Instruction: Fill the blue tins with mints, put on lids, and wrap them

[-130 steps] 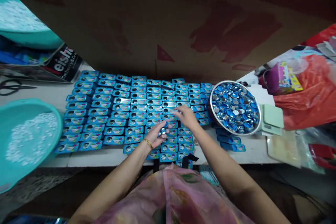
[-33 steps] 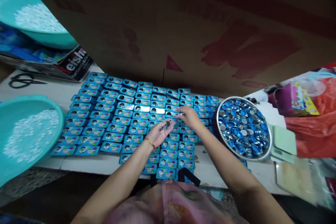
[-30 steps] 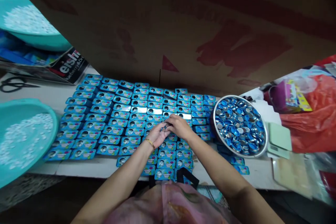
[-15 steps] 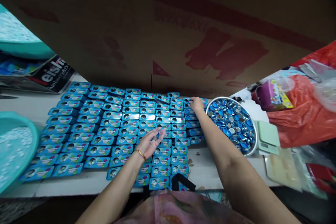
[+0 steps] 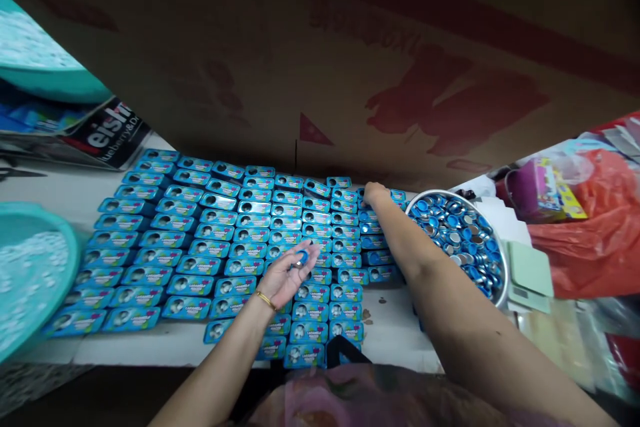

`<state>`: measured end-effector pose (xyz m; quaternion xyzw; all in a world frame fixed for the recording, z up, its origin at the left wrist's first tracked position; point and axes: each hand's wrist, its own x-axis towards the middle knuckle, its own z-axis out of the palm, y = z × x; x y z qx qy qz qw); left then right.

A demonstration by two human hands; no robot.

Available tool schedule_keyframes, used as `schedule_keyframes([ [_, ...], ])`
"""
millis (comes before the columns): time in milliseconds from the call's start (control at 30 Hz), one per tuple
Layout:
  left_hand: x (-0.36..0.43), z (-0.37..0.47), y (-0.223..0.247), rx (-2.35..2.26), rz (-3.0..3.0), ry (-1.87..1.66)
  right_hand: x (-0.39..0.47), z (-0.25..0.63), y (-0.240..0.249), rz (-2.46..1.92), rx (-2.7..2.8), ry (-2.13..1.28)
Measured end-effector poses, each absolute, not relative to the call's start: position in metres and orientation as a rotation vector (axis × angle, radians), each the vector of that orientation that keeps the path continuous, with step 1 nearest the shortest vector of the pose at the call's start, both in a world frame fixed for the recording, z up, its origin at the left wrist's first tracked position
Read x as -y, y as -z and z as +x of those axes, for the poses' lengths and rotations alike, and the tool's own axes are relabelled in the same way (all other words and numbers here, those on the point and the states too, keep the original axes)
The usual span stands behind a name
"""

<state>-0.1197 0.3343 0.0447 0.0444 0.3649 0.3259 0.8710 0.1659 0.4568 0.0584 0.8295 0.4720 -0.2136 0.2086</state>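
My left hand (image 5: 293, 273) is palm up and cupped, with a small round blue-and-silver cap (image 5: 302, 257) resting in it. It hovers over rows of blue printed tins (image 5: 250, 250), many with a round hole and white pieces inside. Reaching to the far right of the rows, my right hand (image 5: 375, 194) has its fingers bent down on a tin near the cardboard wall. What those fingers hold is hidden. Beside my right forearm stands a round metal bowl (image 5: 504, 260) full of loose blue and silver caps.
A large cardboard box (image 5: 240, 80) rises behind the tins. Teal tubs (image 5: 75, 247) of white pieces stand at left, near a black printed carton (image 5: 113, 133). At right are a pale green scale (image 5: 533, 277), a red plastic bag (image 5: 580, 260) and a purple box (image 5: 537, 187).
The view has shifted a little. My right hand stays at the far tins, its fingers less visible. The cap in my left palm now shows its blue face more clearly.
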Motion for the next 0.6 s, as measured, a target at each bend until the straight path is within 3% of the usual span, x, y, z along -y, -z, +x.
schedule_keyframes([
  [200,-0.344,-0.123,-0.039,-0.703,0.156,-0.685,-0.414,0.107,-0.072,2.331,-1.852,0.459],
  [367,-0.344,-0.117,-0.029,-0.667,0.214,-0.711,-0.360,0.051,-0.069,1.763,-2.613,1.084],
  [600,-0.342,-0.103,-0.039,-0.652,0.280,-0.630,-0.344,0.048,-0.057,2.027,-2.603,1.445],
])
